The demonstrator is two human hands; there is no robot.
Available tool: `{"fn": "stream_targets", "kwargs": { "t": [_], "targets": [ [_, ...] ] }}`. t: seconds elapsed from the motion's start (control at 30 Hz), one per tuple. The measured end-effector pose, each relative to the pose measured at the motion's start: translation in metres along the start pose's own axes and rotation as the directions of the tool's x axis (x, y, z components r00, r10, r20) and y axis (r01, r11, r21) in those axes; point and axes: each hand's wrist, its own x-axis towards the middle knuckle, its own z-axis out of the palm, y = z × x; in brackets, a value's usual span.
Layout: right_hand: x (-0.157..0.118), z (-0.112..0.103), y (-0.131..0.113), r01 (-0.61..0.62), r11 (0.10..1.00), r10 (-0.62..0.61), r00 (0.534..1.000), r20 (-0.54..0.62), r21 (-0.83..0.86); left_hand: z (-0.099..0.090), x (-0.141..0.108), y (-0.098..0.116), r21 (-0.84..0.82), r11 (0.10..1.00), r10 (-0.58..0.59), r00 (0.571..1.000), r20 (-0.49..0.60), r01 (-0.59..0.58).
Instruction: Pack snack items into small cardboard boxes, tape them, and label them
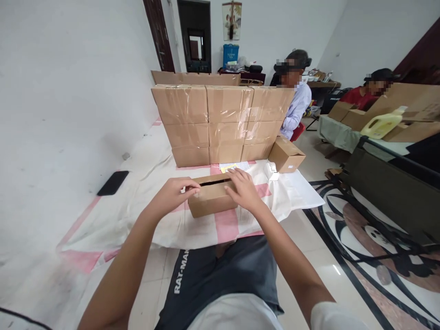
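I see the left hand (176, 193) pinch the box (213, 201) at its left, the right hand (244, 189), fingers spread, seemingly steadying its right.

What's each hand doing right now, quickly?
Left hand: pinched closed at the left end of the nearest box; anything gripped unclear.
Right hand: open, touching that box's right end.

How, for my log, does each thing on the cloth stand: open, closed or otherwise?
Front box: top ajar, dark gap showing
Stacked boxes: taped, no opening visible
Side box: top appears closed
Phone: flat, black side up
White item: set down, kind unclear
Printed sheet: flat, partly hidden
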Motion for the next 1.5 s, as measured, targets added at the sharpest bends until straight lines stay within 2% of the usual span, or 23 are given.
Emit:
{"fn": "stream_targets", "kwargs": {
  "t": [0.03,0.1,0.27,0.43,0.63,0.7,0.77,0.83,0.93,1.0,1.07,1.37,1.5],
  "targets": [
    [0.008,0.006,-0.004,0.051,0.998,-0.048,0.997,0.067,-0.031,-0.002,0.009,-0.004,0.036,0.999,-0.042,0.995,0.093,0.038],
    [0.019,0.02,-0.009,0.092,0.993,-0.078,0.983,0.164,-0.077,-0.003,0.025,-0.014,0.117,0.989,-0.11,0.973,0.202,0.087],
    [0.02,0.04,-0.008,0.093,0.986,-0.071,0.985,0.156,-0.137,0.002,0.044,-0.039,0.203,0.972,-0.18,0.933,0.31,0.12],
    [0.018,0.039,-0.005,0.095,0.986,-0.071,0.983,0.171,-0.136,0.006,0.052,-0.052,0.26,0.956,-0.216,0.923,0.317,0.135],
    [0.018,0.041,-0.004,0.078,0.99,-0.058,0.985,0.163,-0.118,0.002,0.05,-0.043,0.281,0.955,-0.185,0.927,0.326,0.092],
    [0.017,0.041,-0.004,0.084,0.99,-0.067,0.987,0.148,-0.114,-0.001,0.047,-0.036,0.221,0.972,-0.137,0.955,0.265,0.078],
    [0.016,0.042,-0.003,0.086,0.991,-0.072,0.988,0.136,-0.105,-0.006,0.043,-0.029,0.091,0.993,-0.087,0.982,0.166,0.073],
    [0.016,0.042,-0.003,0.081,0.992,-0.069,0.989,0.132,-0.092,-0.01,0.042,-0.022,-0.024,0.997,-0.071,0.991,0.117,0.074],
    [0.016,0.043,-0.004,0.069,0.995,-0.059,0.989,0.136,-0.072,-0.011,0.045,-0.02,-0.05,0.994,-0.08,0.971,0.227,0.093],
    [0.016,0.043,-0.003,0.065,0.996,-0.055,0.989,0.138,-0.067,-0.008,0.049,-0.024,-0.021,0.992,-0.108,0.937,0.333,0.122],
    [0.017,0.043,-0.003,0.065,0.996,-0.055,0.989,0.14,-0.067,-0.004,0.053,-0.031,0.027,0.988,-0.148,0.911,0.384,0.149],
    [0.017,0.041,-0.004,0.067,0.997,-0.061,0.989,0.135,-0.044,0.005,0.066,-0.049,0.158,0.975,-0.212,0.876,0.433,0.157],
    [0.018,0.039,-0.006,0.053,0.997,-0.046,0.988,0.146,-0.047,0.007,0.069,-0.058,0.207,0.973,-0.184,0.885,0.427,0.102]
  ]
}}
